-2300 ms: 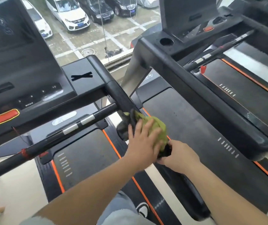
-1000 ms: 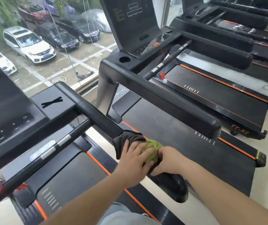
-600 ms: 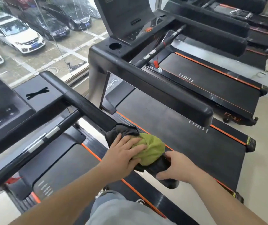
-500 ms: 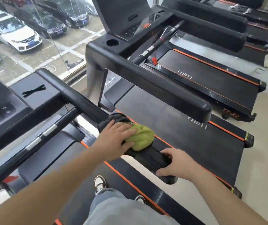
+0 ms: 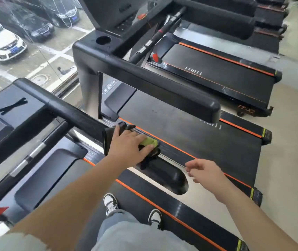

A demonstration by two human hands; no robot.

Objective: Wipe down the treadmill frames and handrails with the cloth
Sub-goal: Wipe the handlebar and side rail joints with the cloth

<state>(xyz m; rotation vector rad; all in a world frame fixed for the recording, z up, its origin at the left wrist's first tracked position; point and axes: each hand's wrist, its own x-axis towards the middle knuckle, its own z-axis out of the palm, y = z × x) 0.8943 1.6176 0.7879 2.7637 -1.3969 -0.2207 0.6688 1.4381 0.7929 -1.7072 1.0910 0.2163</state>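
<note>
On the near handrail (image 5: 76, 115), in the head view, the left hand (image 5: 128, 147) lies palm down over the cloth (image 5: 149, 142). Its fingers are spread and fairly straight, pressing the fabric onto the rail's top rather than clutching it. I judge that this flat hold suits wiping, because it keeps a broad patch of cloth against the padded surface and lets the hand slide along the rail. The cloth sits under the palm and fingers. A green fold shows past the fingertips toward the handrail's rounded end, and a dark part hangs off the handrail's sides beneath the wrist and thumb.

The right hand (image 5: 206, 172) hovers just beside the handrail's free end without touching it, its fingers loosely curled around nothing. It looks placed out of the cloth's path.

On the far side of the handrail stands the neighbouring treadmill (image 5: 189, 134). Below the handrail's end, one of the person's shoes (image 5: 110, 202) shows.
</note>
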